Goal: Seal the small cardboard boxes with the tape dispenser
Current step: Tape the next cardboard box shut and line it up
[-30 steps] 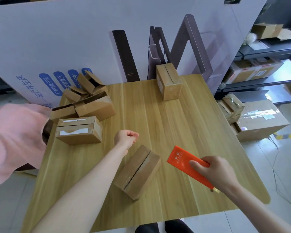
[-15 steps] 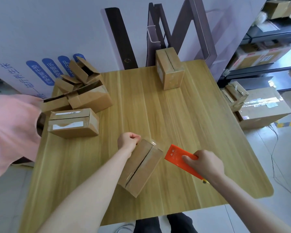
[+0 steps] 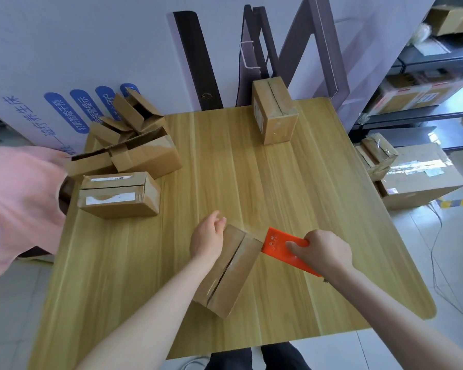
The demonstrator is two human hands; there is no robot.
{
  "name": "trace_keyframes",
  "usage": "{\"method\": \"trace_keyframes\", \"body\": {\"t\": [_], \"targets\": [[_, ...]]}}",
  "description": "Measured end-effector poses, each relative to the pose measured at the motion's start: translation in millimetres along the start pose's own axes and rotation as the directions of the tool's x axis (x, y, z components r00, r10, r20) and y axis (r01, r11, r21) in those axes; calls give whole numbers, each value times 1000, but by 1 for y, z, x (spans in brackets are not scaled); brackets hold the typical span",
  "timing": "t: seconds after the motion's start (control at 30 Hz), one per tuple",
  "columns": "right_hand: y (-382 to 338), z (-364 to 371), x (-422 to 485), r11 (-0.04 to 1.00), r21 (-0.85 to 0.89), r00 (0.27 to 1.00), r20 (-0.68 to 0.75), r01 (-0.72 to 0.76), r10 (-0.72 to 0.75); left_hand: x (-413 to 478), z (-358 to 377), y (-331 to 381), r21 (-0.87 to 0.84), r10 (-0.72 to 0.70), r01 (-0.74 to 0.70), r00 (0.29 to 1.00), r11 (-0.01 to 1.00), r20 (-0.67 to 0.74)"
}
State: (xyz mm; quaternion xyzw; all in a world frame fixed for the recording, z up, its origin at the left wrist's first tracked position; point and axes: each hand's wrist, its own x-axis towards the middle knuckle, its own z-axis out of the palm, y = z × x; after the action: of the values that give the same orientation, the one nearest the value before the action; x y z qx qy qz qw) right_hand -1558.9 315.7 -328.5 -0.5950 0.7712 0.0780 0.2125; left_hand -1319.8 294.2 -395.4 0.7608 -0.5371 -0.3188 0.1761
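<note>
- The box point(image 3: 230, 273) being sealed is lying at an angle toward the near edge of the table point(image 3: 251, 182), its top flaps closed with the seam between them still showing.
- The left hand point(image 3: 207, 237) is resting against the box's far left corner. Its fingers are loosely bent and are not wrapping round the box.
- The right hand point(image 3: 324, 252) is gripping the orange tape dispenser point(image 3: 277, 243) round its rear half, and the front end is touching the box's far right corner.
- The box is looking light and probably empty, so it is likely to slide on the smooth table when the tape is being pulled. Pressing down flat on the top beside the seam should be steadying it.
- The cardboard is looking stiff at the edges but springy at the flaps, so holding near a corner is the safer choice.
- The dispenser is looking rigid and light, and the grip is best kept on its body, away from the front end.
- Another closed box point(image 3: 274, 110) is standing at the far edge of the table, and a labelled box point(image 3: 118, 194) and open boxes point(image 3: 134, 145) are sitting on the table's left side.
</note>
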Motion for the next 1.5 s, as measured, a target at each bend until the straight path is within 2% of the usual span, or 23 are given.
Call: {"method": "trace_keyframes", "body": {"t": [0.1, 0.27, 0.4, 0.53, 0.6, 0.67, 0.73, 0.8, 0.87, 0.9, 0.97, 1.03, 1.1, 1.17, 1.23, 1.27, 1.3, 1.37, 1.4, 1.43, 1.5], "targets": [[-10, -5, 0, 996, -79, 999, -11, 41, -42, -16, 11, -7, 37, -1, -4, 993, 999, 121], [-38, -19, 1, 962, -234, 988, -25, 142, -152, -20, 14, -6, 80, -37, 33, 998, 996, 52], [-54, -26, 9, 934, -297, 975, -45, 197, -219, -27, 16, -4, 5, -34, 34, 999, 999, 25], [-68, 3, 11, 913, -336, 971, 23, 231, -237, -28, 20, -2, 13, -138, 138, 990, 990, -4], [-62, 12, 19, 949, -262, 984, 31, 175, -174, -31, 23, 1, -68, -204, 200, 978, 977, -48], [-45, 11, 27, 987, -144, 998, 0, 68, -69, -37, 29, 5, -222, -291, 264, 952, 939, -100], [-29, 5, 30, 999, 7, 998, -35, -51, 51, -44, 42, 10, -384, -408, 330, 902, 862, -140], [-18, -7, 28, 975, 185, 985, -95, -123, 143, -46, 54, 21, -546, -547, 390, 822, 742, -157], [-12, -21, 22, 891, 435, 965, -151, -131, 215, -46, 62, 32, -709, -656, 404, 747, 578, -109], [-12, -27, 17, 808, 579, 955, -162, -111, 248, -46, 63, 37, -774, -682, 393, 728, 497, -68], [-14, -28, 4, 584, 805, 946, -102, -102, 307, -47, 66, 42, -831, -689, 359, 724, 424, -39], [-22, -15, -12, 404, 898, 942, 30, -172, 334, -48, 66, 39, -842, -668, 335, 743, 423, -40], [-29, 1, -23, 347, 913, 934, 88, -214, 347, -50, 62, 34, -811, -631, 346, 775, 471, -36], [-33, 7, -25, 342, 917, 933, 78, -205, 350, -55, 54, 26, -740, -547, 296, 829, 604, -114], [-36, 7, -23, 354, 915, 940, 71, -194, 334, -58, 46, 14, -537, -338, 115, 878, 836, -338], [-36, 7, -22, 360, 914, 944, 64, -185, 322, -59, 41, 8, -371, -160, -20, 880, 929, -448], [-36, 8, -20, 367, 913, 948, 59, -178, 312, -57, 40, 1, -208, 25, -151, 861, 966, -508], [-36, 10, -19, 375, 911, 950, 52, -171, 307, -49, 38, -6, -1, 308, -350, 827, 937, -470], [-35, 10, -18, 376, 911, 950, 49, -169, 307, -46, 35, -6, 47, 383, -397, 835, 916, -396], [-34, 9, -18, 374, 912, 949, 47, -168, 311, -43, 34, -5, 65, 393, -393, 869, 917, -301], [-33, 8, -19, 372, 913, 948, 44, -166, 315, -39, 31, -4, 6, 265, -267, 956, 964, -127]]}}
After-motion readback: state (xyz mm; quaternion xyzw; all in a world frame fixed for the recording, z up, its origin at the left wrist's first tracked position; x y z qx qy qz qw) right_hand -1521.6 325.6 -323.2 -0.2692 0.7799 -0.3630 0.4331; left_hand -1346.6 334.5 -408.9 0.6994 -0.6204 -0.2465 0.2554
